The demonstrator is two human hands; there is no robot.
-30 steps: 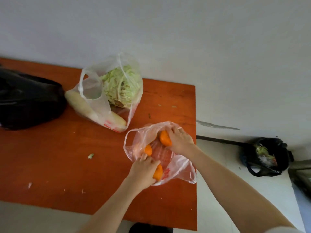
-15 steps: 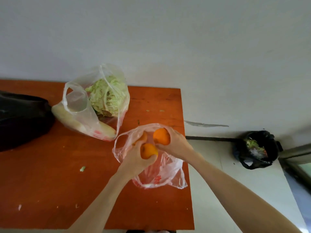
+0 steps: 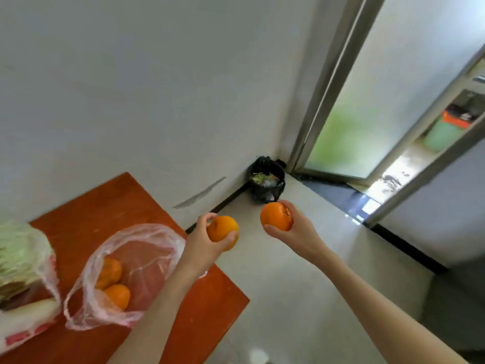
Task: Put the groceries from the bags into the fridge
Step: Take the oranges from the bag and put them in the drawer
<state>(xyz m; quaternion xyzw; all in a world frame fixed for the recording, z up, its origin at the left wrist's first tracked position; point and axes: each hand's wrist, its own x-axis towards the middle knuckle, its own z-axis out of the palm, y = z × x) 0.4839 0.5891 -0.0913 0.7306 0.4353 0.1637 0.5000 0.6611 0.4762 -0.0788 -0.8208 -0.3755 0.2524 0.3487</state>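
Observation:
My left hand (image 3: 203, 244) grips one orange (image 3: 222, 229), held past the table's right edge. My right hand (image 3: 294, 229) holds a second orange (image 3: 275, 216) over the pale floor. A thin pink plastic bag (image 3: 147, 248) lies open on the red-brown table (image 3: 110, 203) with two oranges (image 3: 112, 282) still inside. At the far left another clear bag (image 3: 29, 319) holds a cabbage (image 3: 15, 256) and a white radish. The fridge is not in view.
A black bin bag (image 3: 267, 181) with scraps stands in the floor corner, just beyond my hands. To its right a metal-framed frosted glass door (image 3: 349, 106) stands beside an open gap. A white wall runs behind the table.
Both hands have lifted out of the pink bag, each with an orange, and swung right off the table. The view has turned right, so the door has come into sight.

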